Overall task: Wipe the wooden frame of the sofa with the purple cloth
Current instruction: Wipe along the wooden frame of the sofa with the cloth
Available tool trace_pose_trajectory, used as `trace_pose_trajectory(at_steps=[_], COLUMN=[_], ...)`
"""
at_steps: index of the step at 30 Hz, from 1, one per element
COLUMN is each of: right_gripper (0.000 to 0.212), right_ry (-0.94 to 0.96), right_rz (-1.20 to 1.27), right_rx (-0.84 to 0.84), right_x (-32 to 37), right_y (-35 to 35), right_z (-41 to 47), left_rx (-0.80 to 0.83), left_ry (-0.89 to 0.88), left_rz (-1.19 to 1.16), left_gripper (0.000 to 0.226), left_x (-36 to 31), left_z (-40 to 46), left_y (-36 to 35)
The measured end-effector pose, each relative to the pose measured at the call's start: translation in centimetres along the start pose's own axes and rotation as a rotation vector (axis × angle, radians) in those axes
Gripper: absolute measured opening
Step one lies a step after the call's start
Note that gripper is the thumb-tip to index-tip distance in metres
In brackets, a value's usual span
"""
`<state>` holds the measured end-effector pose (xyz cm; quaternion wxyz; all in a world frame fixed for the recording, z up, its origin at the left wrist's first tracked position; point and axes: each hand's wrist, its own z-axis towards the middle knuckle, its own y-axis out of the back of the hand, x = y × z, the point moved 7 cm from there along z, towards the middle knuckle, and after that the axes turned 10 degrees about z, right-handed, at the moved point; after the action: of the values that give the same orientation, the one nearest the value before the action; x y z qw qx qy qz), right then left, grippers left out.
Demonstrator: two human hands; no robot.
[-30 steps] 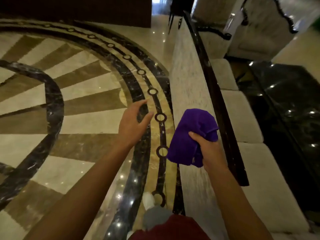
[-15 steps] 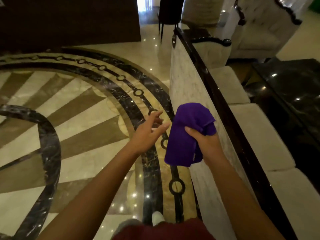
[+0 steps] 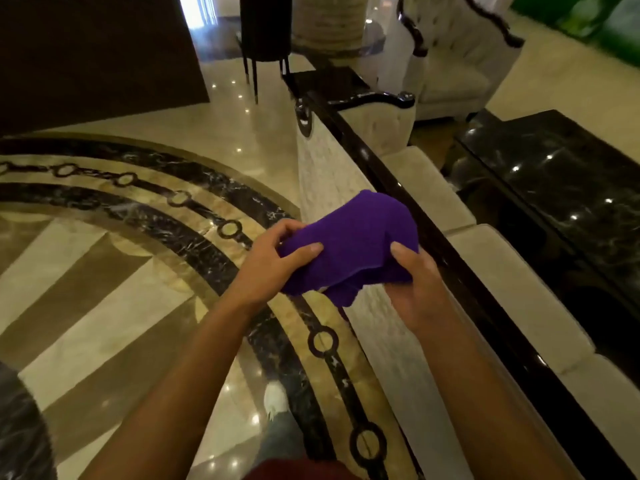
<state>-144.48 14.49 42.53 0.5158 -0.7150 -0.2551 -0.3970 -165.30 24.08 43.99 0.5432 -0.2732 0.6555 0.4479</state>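
Note:
I hold the purple cloth (image 3: pixel 349 244) bunched between both hands, above the sofa's pale fabric back (image 3: pixel 329 174). My left hand (image 3: pixel 270 261) grips its left end, thumb on top. My right hand (image 3: pixel 415 285) grips its right end. The dark wooden frame (image 3: pixel 391 181) runs along the top of the sofa back, just right of the cloth, from a carved end (image 3: pixel 304 114) far away toward me. The cloth does not touch the wood.
Cream seat cushions (image 3: pixel 512 282) lie right of the frame. A glossy black table (image 3: pixel 561 174) stands beyond them. A tufted armchair (image 3: pixel 450 60) and a dark stool (image 3: pixel 265 29) are at the back. Patterned marble floor (image 3: pixel 121 271) spreads to the left; my shoe (image 3: pixel 276 400) shows below.
My left hand moved right and took hold of the cloth, which was held by the right hand alone. The cloth is now stretched between both hands. The view tilted up along the sofa.

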Motion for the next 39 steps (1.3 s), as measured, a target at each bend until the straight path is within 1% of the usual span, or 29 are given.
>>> trace_pose_trajectory(at_steps=[2,5,6,8,9,12,15,16,19,21,23,25,26,28,30,32,34,36,37,39], right_gripper=[0.066,0.075,0.071,0.051,0.045,0.053,0.052,0.054,0.057,0.053,0.061,0.073,0.074,0.068,0.068,0.076,0.075,0.066,0.063,0.06], right_ry=[-0.021,-0.093,-0.092,-0.06,-0.04,0.015,0.061,0.057,-0.05,-0.124,-0.159,-0.174,-0.167,-0.144,-0.119,-0.083,-0.083,-0.132,-0.163,-0.175], right_rz=[-0.011,-0.046,-0.046,0.024,0.054,0.011,-0.058,-0.027,0.155,0.246,0.342,0.438,0.483,0.578,0.605,0.595,0.538,0.464,0.451,0.47], right_rx=[-0.047,-0.084,-0.085,-0.112,-0.145,-0.241,-0.257,-0.27,-0.323,-0.317,-0.286,-0.217,-0.166,-0.081,-0.049,-0.064,-0.15,-0.291,-0.358,-0.487], right_x=[-0.4,-1.1,-1.5,-2.0,-2.2,-2.6,-2.9,-3.1,-4.6,-5.5,-5.6,-5.3,-5.0,-4.4,-4.5,-5.0,-6.1,-8.0,-9.0,-10.7], right_y=[-1.6,-5.1,-6.0,-7.9,-8.6,-10.4,-11.7,-12.0,-12.6,-13.8,-15.5,-17.1,-17.9,-19.0,-19.7,-19.6,-19.4,-19.1,-19.2,-19.5], right_z=[4.4,10.3,12.2,16.2,18.2,24.0,30.4,32.7,39.1,43.0,46.7,50.2,51.8,54.7,57.2,59.4,61.2,62.5,63.0,64.4], left_rx=[0.026,0.086,0.107,0.114,0.113,0.13,0.16,0.166,0.197,0.225,0.285,0.324,0.318,0.274,0.254,0.284,0.347,0.428,0.469,0.537], left_ry=[-0.013,-0.063,-0.076,-0.098,-0.101,-0.099,-0.09,-0.087,-0.039,0.002,0.008,0.011,0.003,-0.029,-0.035,-0.033,-0.001,0.03,0.035,0.038], left_rz=[0.025,0.064,0.056,0.047,0.053,0.062,0.105,0.129,0.19,0.191,0.191,0.168,0.155,0.164,0.161,0.143,0.083,0.029,0.032,0.061], left_gripper=[0.025,0.019,0.019,0.021,0.021,0.029,0.023,0.019,0.008,0.017,0.027,0.026,0.021,0.015,0.016,0.019,0.019,0.011,0.009,0.014], left_x=[0.3,0.3,0.2,0.2,0.4,1.6,2.6,3.0,3.8,3.9,3.5,3.1,2.9,2.6,2.7,3.2,3.9,4.8,5.6,7.4], left_z=[4.8,11.6,13.7,17.8,19.8,25.8,31.7,34.0,40.3,44.3,48.2,52.2,54.1,58.1,61.7,64.8,67.5,69.9,71.0,73.2], left_y=[3.0,6.4,7.4,9.6,10.7,13.5,15.3,15.9,17.5,18.7,19.8,20.8,21.1,21.6,21.6,21.3,20.9,20.1,19.6,18.7])
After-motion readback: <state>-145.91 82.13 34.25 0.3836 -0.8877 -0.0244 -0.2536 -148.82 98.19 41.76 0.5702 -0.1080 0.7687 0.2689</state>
